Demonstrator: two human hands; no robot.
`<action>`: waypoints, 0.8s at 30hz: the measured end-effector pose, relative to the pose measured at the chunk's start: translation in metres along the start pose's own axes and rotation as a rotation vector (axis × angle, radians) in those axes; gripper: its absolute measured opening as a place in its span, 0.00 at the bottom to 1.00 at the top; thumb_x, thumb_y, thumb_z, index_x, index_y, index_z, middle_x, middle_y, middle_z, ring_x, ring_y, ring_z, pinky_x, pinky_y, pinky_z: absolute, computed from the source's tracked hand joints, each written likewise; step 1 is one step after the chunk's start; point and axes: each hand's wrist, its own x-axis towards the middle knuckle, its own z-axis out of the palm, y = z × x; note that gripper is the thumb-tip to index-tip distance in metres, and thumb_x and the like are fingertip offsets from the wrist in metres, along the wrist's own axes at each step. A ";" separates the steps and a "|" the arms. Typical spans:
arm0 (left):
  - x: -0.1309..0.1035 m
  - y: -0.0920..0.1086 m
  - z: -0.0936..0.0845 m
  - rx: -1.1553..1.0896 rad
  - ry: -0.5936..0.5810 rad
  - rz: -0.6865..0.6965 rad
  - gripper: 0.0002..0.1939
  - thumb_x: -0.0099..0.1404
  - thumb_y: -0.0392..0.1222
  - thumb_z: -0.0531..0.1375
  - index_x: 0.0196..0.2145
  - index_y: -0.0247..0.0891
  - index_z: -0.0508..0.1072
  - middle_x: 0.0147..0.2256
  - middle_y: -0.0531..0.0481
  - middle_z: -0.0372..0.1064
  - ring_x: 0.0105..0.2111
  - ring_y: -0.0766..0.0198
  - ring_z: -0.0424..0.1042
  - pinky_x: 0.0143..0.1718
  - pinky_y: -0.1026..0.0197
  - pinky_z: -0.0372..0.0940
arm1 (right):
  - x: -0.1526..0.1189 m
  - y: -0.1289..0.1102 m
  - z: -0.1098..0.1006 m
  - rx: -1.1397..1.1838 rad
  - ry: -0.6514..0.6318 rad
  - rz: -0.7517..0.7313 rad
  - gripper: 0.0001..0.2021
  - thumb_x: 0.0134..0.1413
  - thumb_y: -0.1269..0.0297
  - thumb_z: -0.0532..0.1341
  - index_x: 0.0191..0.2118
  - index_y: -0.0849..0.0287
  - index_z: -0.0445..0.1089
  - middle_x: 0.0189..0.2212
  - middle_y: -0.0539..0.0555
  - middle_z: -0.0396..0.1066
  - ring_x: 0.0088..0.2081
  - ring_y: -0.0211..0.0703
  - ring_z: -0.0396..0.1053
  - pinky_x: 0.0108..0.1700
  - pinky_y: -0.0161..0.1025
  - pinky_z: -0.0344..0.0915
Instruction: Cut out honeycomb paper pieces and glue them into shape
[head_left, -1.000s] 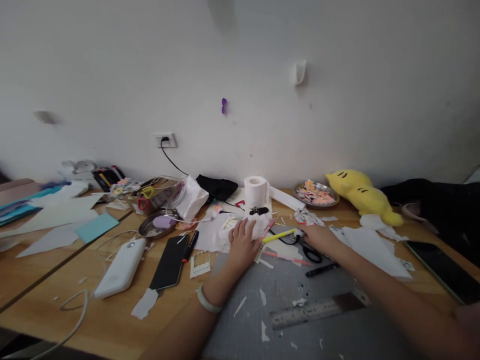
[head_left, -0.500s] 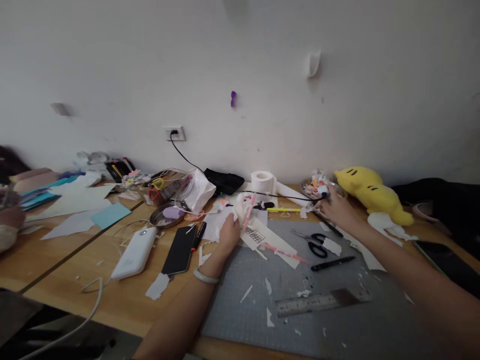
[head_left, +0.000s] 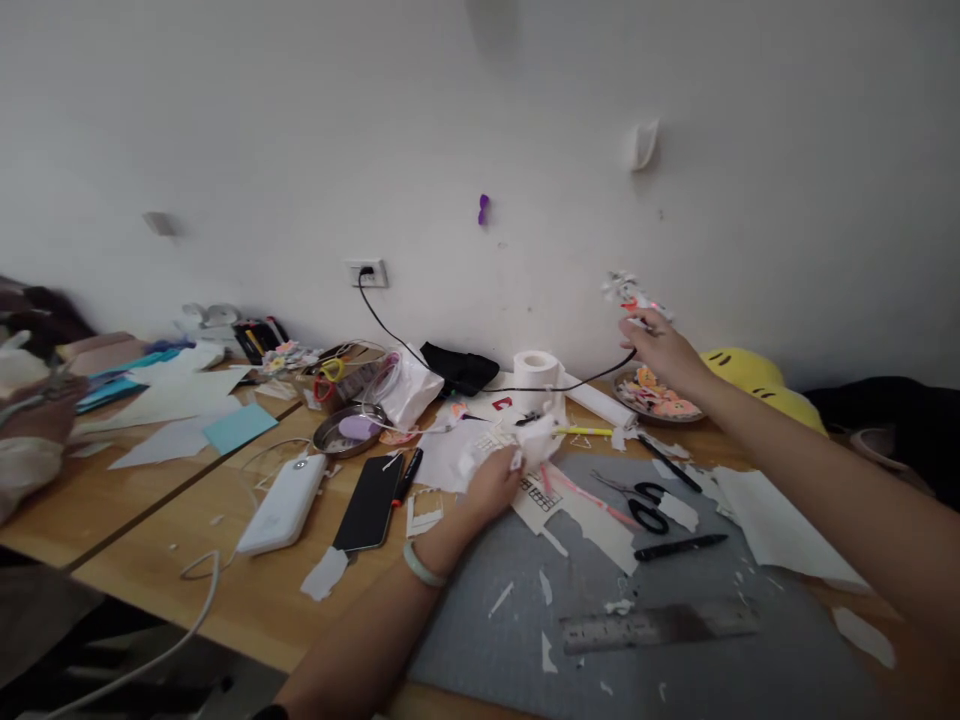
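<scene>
My right hand (head_left: pixel 654 340) is raised above a metal dish (head_left: pixel 660 415) of orange and pink paper pieces. Its fingers are closed around a white tool (head_left: pixel 639 325) with a black cord, with a white and orange piece (head_left: pixel 624 288) at its far end. My left hand (head_left: pixel 496 482) is closed on crumpled white paper (head_left: pixel 536 440) over the back left of the grey cutting mat (head_left: pixel 480 600). Close by lie a paper strip with a drawn grid (head_left: pixel 541 492) and a pink strip (head_left: pixel 600 502).
Black scissors (head_left: pixel 649 508), a black pen (head_left: pixel 681 546) and a metal ruler (head_left: pixel 660 627) lie on the mat. Left are a phone (head_left: pixel 369 502), a white power bank (head_left: pixel 283 505) and another person's hand (head_left: pixel 45 405). A yellow plush (head_left: pixel 765 388) sits right.
My right hand has lifted from the dish with the corded tool and a paper piece. My left hand has shifted right with the white paper. The view has tilted slightly.
</scene>
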 end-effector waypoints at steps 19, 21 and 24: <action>-0.004 -0.031 0.004 -0.150 0.253 0.068 0.15 0.66 0.44 0.56 0.49 0.36 0.67 0.48 0.44 0.66 0.43 0.58 0.69 0.43 0.51 0.68 | -0.064 -0.127 0.220 0.743 -0.345 0.134 0.11 0.60 0.63 0.58 0.45 0.63 0.67 0.38 0.53 0.70 0.35 0.39 0.70 0.36 0.40 0.70; -0.005 -0.035 0.005 -0.191 0.334 -0.002 0.15 0.66 0.44 0.56 0.48 0.36 0.67 0.47 0.44 0.66 0.42 0.58 0.70 0.42 0.51 0.68 | -0.067 -0.114 0.223 0.731 -0.265 0.103 0.11 0.59 0.64 0.58 0.46 0.63 0.66 0.40 0.54 0.69 0.38 0.41 0.70 0.39 0.43 0.70; -0.004 -0.033 0.005 -0.235 0.405 -0.080 0.15 0.66 0.44 0.56 0.48 0.35 0.67 0.47 0.44 0.67 0.42 0.59 0.70 0.41 0.52 0.68 | -0.066 -0.085 0.218 0.681 -0.148 0.073 0.12 0.59 0.63 0.58 0.47 0.62 0.66 0.44 0.55 0.69 0.42 0.44 0.69 0.43 0.47 0.68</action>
